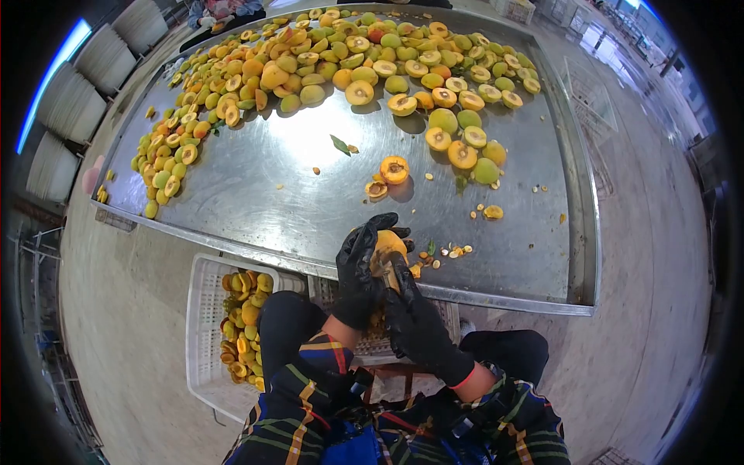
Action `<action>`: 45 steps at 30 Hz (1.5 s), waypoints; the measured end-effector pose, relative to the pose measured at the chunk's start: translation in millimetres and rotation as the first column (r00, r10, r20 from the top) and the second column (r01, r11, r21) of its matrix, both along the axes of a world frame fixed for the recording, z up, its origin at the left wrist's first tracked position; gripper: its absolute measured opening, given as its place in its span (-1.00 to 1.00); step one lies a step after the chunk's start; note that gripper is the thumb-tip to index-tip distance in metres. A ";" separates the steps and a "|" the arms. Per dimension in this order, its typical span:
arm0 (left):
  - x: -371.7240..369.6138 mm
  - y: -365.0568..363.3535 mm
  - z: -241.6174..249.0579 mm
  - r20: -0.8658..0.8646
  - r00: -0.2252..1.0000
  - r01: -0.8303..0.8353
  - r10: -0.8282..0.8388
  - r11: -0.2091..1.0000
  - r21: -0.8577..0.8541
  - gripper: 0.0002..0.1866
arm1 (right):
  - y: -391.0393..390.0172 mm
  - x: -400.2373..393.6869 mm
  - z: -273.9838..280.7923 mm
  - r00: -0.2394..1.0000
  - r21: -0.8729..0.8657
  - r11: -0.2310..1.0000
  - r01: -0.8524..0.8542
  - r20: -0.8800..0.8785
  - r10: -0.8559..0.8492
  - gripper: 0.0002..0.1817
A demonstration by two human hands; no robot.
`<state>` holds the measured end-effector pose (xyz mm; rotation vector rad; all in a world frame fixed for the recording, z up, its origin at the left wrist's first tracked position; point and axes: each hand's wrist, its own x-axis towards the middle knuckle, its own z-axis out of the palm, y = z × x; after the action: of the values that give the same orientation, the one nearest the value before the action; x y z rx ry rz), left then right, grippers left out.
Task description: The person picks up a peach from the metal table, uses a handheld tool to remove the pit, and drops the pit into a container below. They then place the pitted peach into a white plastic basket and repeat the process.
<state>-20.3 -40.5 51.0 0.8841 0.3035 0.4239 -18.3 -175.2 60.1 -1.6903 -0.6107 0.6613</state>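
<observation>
My left hand [360, 263], in a black glove, is closed round a yellow-orange peach half [387, 246] at the table's near edge. Against the fruit's lower side, my right hand [411, 306], also black-gloved, grips a small tool [391, 277] whose tip is hard to make out. Just beyond the hands, a cut peach half with a dark centre [394, 170] and a smaller opened piece [376, 189] lie on the metal table [263, 182]. Small pits and scraps [456, 251] are scattered to the right of the fruit.
Many halved peaches [310, 70] cover the table's far side and left corner. A white crate [203, 333] with peach halves stands below on the left; another crate [443, 318] is under the near edge. Part of another person [225, 12] shows beyond the table.
</observation>
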 end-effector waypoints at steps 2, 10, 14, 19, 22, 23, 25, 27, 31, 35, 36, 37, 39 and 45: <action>-0.5 0.7 2.1 -0.016 0.999 -0.043 0.047 0.977 0.211 -0.54 | 1.9 -2.3 -9.7 0.957 0.059 0.998 0.019 -0.290 -0.001 -0.40; 0.0 9.4 5.0 -0.028 0.999 0.017 -0.017 1.000 0.014 -0.58 | 2.3 -3.7 0.0 0.982 0.059 0.998 0.025 -0.190 -0.013 -0.40; 0.8 9.9 3.1 0.011 1.000 0.021 -0.021 1.000 0.019 -0.59 | 1.3 -4.4 -0.3 0.991 0.047 0.999 -0.012 -0.133 0.018 -0.40; 2.4 7.6 2.6 -0.006 1.000 -0.004 0.004 0.997 0.071 -0.62 | 0.1 5.4 37.2 0.675 0.126 0.985 0.114 -0.738 0.016 -0.40; 1.0 13.7 -2.9 -0.001 0.997 0.081 -0.081 0.996 0.044 -0.63 | -6.3 12.3 38.3 0.589 0.169 0.982 0.078 -0.803 0.092 -0.43; 1.2 12.8 -3.4 -0.002 0.997 0.081 -0.081 0.996 0.045 -0.63 | -8.7 14.2 36.2 0.626 0.201 0.979 0.036 -0.768 0.134 -0.45; 2.2 10.5 -2.7 0.016 0.998 0.065 -0.066 0.995 0.080 -0.61 | -13.4 21.3 39.0 0.485 0.245 0.966 0.087 -0.857 0.174 -0.46; 3.5 11.6 -3.9 -0.012 0.995 0.097 -0.096 0.986 0.135 -0.56 | -15.3 22.5 41.1 0.328 0.278 0.949 0.150 -0.919 0.217 -0.46; 5.9 14.2 -5.7 -0.042 0.985 0.173 -0.169 0.979 0.105 -0.50 | -13.8 15.6 33.2 0.643 0.082 0.996 -0.023 -0.762 0.077 -0.49; 6.0 11.1 -8.2 -0.042 0.989 0.145 -0.140 0.977 0.154 -0.48 | -14.1 -0.4 0.9 0.947 0.030 0.998 -0.049 -0.318 0.056 -0.66; 5.2 9.5 -4.7 -0.037 0.991 0.131 -0.127 0.975 0.180 -0.48 | -14.1 0.7 5.2 0.947 0.030 0.998 -0.050 -0.318 0.057 -0.66; 4.2 9.0 -2.8 -0.033 0.993 0.118 -0.114 0.972 0.206 -0.48 | -14.1 3.3 14.0 0.836 0.035 0.999 -0.041 -0.546 0.054 -0.74; 3.0 10.7 -5.5 -0.031 0.992 0.125 -0.121 0.971 0.204 -0.48 | -14.9 8.7 23.0 0.672 0.039 0.999 -0.032 -0.739 0.050 -0.82; 2.4 14.5 -18.0 -0.011 0.989 0.149 -0.150 0.968 0.204 -0.49 | -14.6 18.6 59.9 0.602 0.001 0.999 -0.036 -0.798 0.023 -0.76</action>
<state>-17.9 -26.0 33.0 1.0993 0.1894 0.3204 0.3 -189.8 120.1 -1.1958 0.0311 1.3468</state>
